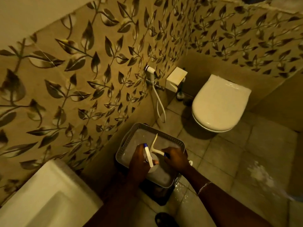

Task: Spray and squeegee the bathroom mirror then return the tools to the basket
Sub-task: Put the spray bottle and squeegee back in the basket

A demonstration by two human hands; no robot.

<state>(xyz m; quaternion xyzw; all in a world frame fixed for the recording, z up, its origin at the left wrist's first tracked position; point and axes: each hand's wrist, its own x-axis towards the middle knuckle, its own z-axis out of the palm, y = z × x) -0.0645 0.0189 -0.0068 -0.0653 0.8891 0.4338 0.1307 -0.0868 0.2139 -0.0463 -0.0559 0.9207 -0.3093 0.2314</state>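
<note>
One basket (176, 141) in view: grey, rectangular, perforated walls, sitting on a dark stand on the floor tiles (229, 154), just right of the leaf-pattern wall (82, 71). Inside we see only a pale flat bottom; any loose contents are hidden by the hands.

Two tools, both over the basket:
- One spray bottle (158, 171), whitish translucent body, white trigger head with blue nozzle tip. Our left hand (139, 161) is wrapped around its neck, fingers curled tight on it. Bottle body hangs low over the near half of the basket; can't tell if it touches the bottom.
- One squeegee (155, 145), white, thin blade edge pointing to the far side, handle running right with a blue end. Our right hand (176, 158) grips the handle, fingers closed round it. It sits above the basket middle, just right of the spray head.

The two hands are close together, nearly touching. Chain bracelet (203, 187) on the right wrist.

Elsewhere: one toilet (218, 102), lid down, far right; one hand shower (151, 73) with hose on the wall; one white sink (41, 202) near left. Mirror not visible.
</note>
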